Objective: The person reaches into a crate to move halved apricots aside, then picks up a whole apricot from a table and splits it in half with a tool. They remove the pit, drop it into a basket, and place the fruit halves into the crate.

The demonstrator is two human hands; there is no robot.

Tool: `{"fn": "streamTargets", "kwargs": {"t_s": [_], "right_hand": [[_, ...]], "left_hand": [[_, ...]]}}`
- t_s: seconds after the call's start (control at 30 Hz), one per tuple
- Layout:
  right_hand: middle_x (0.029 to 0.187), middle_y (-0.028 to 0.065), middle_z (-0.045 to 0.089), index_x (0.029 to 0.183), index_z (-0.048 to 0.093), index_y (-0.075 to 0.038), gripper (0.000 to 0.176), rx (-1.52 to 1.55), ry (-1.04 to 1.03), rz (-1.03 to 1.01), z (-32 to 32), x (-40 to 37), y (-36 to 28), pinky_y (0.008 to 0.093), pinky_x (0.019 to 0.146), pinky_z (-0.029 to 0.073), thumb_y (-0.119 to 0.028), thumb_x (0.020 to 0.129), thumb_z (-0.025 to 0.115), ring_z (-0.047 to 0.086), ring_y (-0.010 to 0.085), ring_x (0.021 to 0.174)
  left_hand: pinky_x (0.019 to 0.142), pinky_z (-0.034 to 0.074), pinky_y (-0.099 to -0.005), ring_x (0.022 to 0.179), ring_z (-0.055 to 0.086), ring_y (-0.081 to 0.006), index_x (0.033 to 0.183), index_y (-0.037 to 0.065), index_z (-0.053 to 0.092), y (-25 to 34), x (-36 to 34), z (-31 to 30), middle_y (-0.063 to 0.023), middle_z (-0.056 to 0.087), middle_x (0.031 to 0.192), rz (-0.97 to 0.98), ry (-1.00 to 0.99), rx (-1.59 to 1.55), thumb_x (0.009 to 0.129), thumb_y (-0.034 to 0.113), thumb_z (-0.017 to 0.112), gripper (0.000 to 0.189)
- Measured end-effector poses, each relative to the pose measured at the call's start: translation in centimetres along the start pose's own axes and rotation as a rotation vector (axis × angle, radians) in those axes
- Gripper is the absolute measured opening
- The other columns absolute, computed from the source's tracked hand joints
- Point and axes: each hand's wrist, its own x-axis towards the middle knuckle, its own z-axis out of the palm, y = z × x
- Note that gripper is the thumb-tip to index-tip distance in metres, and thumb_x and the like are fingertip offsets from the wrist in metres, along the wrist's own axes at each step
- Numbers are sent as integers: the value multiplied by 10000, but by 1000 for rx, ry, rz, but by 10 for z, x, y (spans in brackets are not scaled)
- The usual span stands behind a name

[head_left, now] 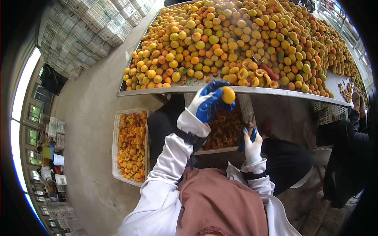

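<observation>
My left hand [206, 104], in a white glove with blue-coated fingers, is closed around a yellow apricot [228, 95] just off the front edge of the sorting table [157, 91]. Lower and to the right, my right hand [253, 146], gloved the same way, grips a small tool with a curved metal tip [251, 118]. Its handle is mostly hidden by the fingers. Beneath my hands a crate [249, 110] holds dark, pitted-looking scraps. On the table, cut apricot halves [243, 73] lie beside a red-handled curved blade [269, 72].
A heap of whole apricots [220, 35] covers much of the table. At the left, a white crate [114, 157] of orange apricot halves stands on the floor. Stacked crates [75, 35] line the far left. Another person's arm [356, 118] shows at the right.
</observation>
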Motion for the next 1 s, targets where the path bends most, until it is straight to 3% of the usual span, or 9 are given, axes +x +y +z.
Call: {"fn": "streamTargets", "kwargs": {"t_s": [0.03, 0.13, 0.2, 0.27, 0.47, 0.53, 0.7, 0.83, 1.0], "right_hand": [[872, -24, 607, 1231, 610, 22, 269, 129, -1, 6, 3, -2, -15, 210, 664, 442, -52, 973, 631, 528, 32, 756], [853, -22, 612, 1192, 626, 18, 235, 195, 21, 0, 6, -8, -46, 209, 628, 432, -44, 966, 639, 515, 36, 723], [847, -7, 622, 1105, 652, 14, 178, 137, 91, -229, 17, -5, -47, 215, 599, 446, -34, 936, 676, 536, 50, 687], [848, 22, 646, 1086, 650, 10, 184, 22, 77, -163, 14, -8, -48, 239, 648, 485, -43, 917, 699, 578, 78, 720], [942, 86, 708, 1117, 657, 15, 213, -5, 2, -219, 17, -14, -45, 284, 772, 532, -55, 919, 691, 668, 137, 851], [985, 73, 713, 1160, 656, 13, 222, 163, -56, -58, 14, -17, -50, 277, 792, 532, -59, 950, 658, 671, 134, 868], [705, -20, 585, 1024, 616, -2, 163, 147, -119, 244, 1, -32, -71, 242, 515, 412, -163, 1013, 595, 522, 48, 598], [702, -26, 560, 1024, 610, -31, 152, 51, -412, 235, 1, -33, -51, 243, 523, 405, -159, 1041, 529, 504, 52, 581], [751, 34, 624, 1069, 613, 17, 165, -156, -355, 3, 14, -32, -34, 278, 611, 455, -126, 1024, 543, 550, 87, 687]], "left_hand": [[810, 594, -429, 953, 698, -303, 1335, 22, 528, -8, -10, 1, -174, 669, 1086, -37, 0, -25, 1018, 218, 590, 377], [866, 582, -413, 1008, 685, -275, 1363, 24, 518, -32, -31, 12, -167, 659, 1171, -160, 4, -61, 1025, 225, 576, 397], [944, 550, -379, 1096, 653, -245, 1345, 15, 534, -55, -38, 19, -141, 649, 1223, -131, -1, 58, 1027, 222, 571, 381], [1010, 497, -338, 1132, 627, -205, 1311, 0, 560, -71, -46, 27, -110, 644, 1231, -161, 71, 51, 1045, 261, 541, 374], [907, 508, -295, 1030, 627, -139, 1278, 23, 605, -131, -49, -1, -75, 670, 1156, -19, 102, 366, 1076, 393, 455, 447], [861, 512, -280, 955, 641, -141, 1229, 34, 637, -109, -49, 12, -62, 694, 1067, -301, 194, 237, 1072, 413, 457, 448], [677, 562, -327, 802, 685, -193, 1131, 64, 680, -95, -49, 13, -93, 720, 983, -372, 405, -78, 1041, 541, 435, 544], [728, 556, -358, 817, 658, -224, 1083, 49, 684, -94, -43, 12, -119, 700, 998, -272, 402, -181, 1059, 507, 405, 537], [711, 570, -382, 782, 670, -251, 1020, 28, 672, -94, -44, 18, -135, 701, 936, -207, 378, -148, 1053, 505, 421, 539]]}}
